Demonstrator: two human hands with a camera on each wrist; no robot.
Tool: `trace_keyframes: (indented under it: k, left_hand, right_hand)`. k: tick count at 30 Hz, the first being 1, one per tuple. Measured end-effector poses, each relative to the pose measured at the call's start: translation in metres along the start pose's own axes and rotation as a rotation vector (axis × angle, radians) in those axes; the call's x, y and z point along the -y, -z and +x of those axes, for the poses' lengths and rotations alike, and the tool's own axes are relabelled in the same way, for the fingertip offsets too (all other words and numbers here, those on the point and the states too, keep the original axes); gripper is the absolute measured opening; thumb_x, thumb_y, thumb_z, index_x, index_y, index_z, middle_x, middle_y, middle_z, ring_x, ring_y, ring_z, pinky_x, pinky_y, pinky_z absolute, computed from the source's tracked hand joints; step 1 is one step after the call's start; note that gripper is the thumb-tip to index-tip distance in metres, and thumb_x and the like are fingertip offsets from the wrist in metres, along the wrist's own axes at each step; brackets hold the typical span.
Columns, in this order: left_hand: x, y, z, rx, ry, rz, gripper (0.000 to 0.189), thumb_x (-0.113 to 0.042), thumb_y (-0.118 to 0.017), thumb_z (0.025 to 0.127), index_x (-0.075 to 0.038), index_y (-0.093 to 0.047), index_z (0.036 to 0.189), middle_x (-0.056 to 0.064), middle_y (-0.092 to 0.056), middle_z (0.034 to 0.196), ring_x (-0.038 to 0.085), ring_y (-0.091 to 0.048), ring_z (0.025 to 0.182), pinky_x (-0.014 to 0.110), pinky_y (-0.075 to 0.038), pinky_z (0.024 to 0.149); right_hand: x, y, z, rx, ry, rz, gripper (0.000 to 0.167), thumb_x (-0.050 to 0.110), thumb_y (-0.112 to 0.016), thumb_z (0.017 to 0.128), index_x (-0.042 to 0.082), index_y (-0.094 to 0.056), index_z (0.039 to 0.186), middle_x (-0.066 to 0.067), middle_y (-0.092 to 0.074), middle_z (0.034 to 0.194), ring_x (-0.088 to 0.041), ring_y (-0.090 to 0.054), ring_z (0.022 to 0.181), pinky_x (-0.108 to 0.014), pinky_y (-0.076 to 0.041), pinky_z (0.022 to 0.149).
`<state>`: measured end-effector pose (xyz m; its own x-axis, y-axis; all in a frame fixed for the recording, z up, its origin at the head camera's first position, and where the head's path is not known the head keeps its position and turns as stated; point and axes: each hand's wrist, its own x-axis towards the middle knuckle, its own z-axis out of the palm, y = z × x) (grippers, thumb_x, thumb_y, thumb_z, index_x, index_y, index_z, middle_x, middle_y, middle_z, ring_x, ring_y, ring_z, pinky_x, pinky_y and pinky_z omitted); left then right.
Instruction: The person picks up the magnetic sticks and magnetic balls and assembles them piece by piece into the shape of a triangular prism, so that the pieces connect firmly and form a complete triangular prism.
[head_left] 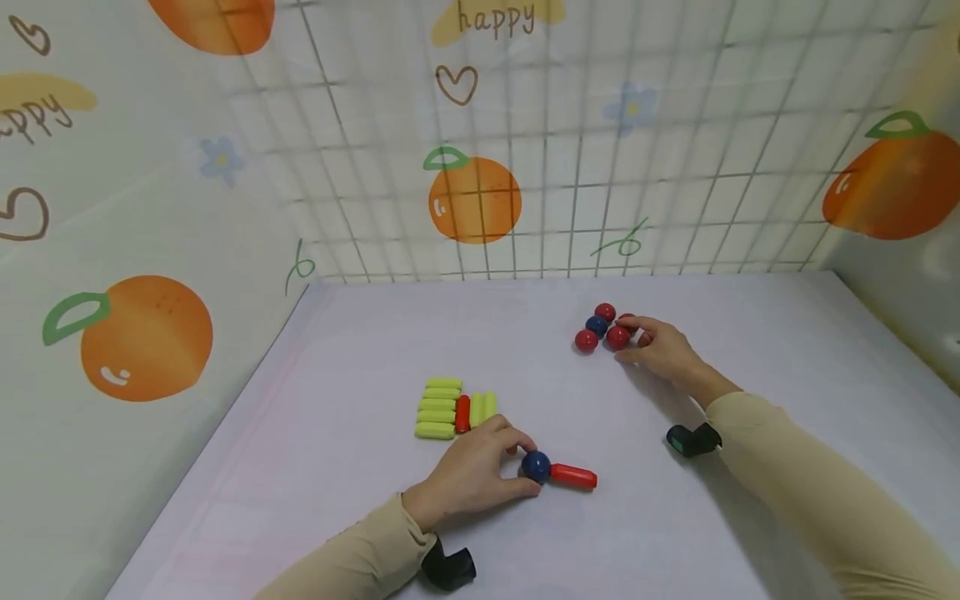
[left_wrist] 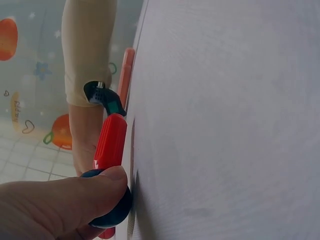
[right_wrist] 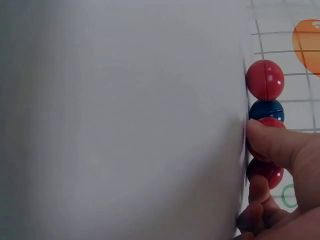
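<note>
My left hand [head_left: 480, 471] pinches a dark blue ball [head_left: 536, 467] between thumb and fingers, low over the front middle of the table. A red rod [head_left: 573, 476] lies end-on against that ball, pointing right; the left wrist view shows the thumb across the blue ball [left_wrist: 112, 212] below the rod [left_wrist: 111, 142]. Farther back, my right hand [head_left: 663, 350] holds a red ball [head_left: 618, 338] at the near side of a ball cluster. Around it are another blue ball [head_left: 596, 326] and several red balls [head_left: 587, 341], partly hidden by the fingers.
Left of the middle, several yellow-green rods [head_left: 437, 416] lie side by side, with a red rod [head_left: 462, 414] among them. The white tabletop [head_left: 360, 333] meets a curtain printed with oranges [head_left: 475, 200] at the back and left. Each wrist carries a small black camera [head_left: 450, 568].
</note>
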<state>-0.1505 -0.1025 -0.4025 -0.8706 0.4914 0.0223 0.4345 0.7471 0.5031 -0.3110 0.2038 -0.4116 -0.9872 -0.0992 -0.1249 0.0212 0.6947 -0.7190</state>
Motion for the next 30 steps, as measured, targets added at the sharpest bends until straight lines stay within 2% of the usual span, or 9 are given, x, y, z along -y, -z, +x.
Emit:
trace_keyframes:
  k: [8, 14, 22, 30]
  left_hand:
    - [0.001, 0.001, -0.002, 0.0, 0.006, -0.011, 0.038, -0.038, -0.083, 0.078, -0.022, -0.07, 0.11, -0.007, -0.058, 0.098, 0.004, -0.052, 0.09, 0.019, -0.045, 0.078]
    - [0.001, 0.0, -0.002, -0.006, 0.002, -0.01, 0.038, -0.038, -0.083, 0.078, -0.021, -0.07, 0.109, -0.007, -0.058, 0.097, 0.004, -0.052, 0.09, 0.018, -0.044, 0.077]
    - [-0.001, -0.002, -0.002, -0.023, 0.009, 0.003, 0.037, -0.039, -0.083, 0.077, -0.021, -0.071, 0.108, -0.007, -0.057, 0.096, 0.004, -0.052, 0.088, 0.017, -0.043, 0.075]
    - [-0.002, -0.002, -0.002, -0.03, 0.018, 0.006, 0.038, -0.04, -0.081, 0.079, -0.021, -0.071, 0.109, -0.006, -0.058, 0.096, 0.005, -0.053, 0.088, 0.018, -0.044, 0.075]
  right_hand:
    - [0.003, -0.004, 0.0, -0.007, 0.03, 0.009, 0.059, 0.02, -0.072, 0.089, 0.012, -0.049, 0.143, -0.016, -0.047, 0.11, -0.03, -0.042, 0.106, -0.035, -0.037, 0.077]
    - [0.003, -0.004, -0.003, -0.01, 0.019, 0.0, 0.056, 0.023, -0.073, 0.088, 0.01, -0.05, 0.138, -0.017, -0.048, 0.115, -0.031, -0.043, 0.108, -0.035, -0.039, 0.08]
    - [0.001, -0.001, -0.011, 0.016, 0.013, 0.04, 0.05, 0.024, -0.075, 0.086, 0.01, -0.05, 0.127, -0.014, -0.047, 0.105, -0.029, -0.043, 0.103, -0.034, -0.038, 0.074]
    - [0.008, 0.0, -0.028, 0.052, 0.017, 0.059, 0.055, 0.03, -0.076, 0.084, 0.011, -0.053, 0.129, -0.014, -0.048, 0.107, -0.027, -0.045, 0.102, -0.03, -0.042, 0.071]
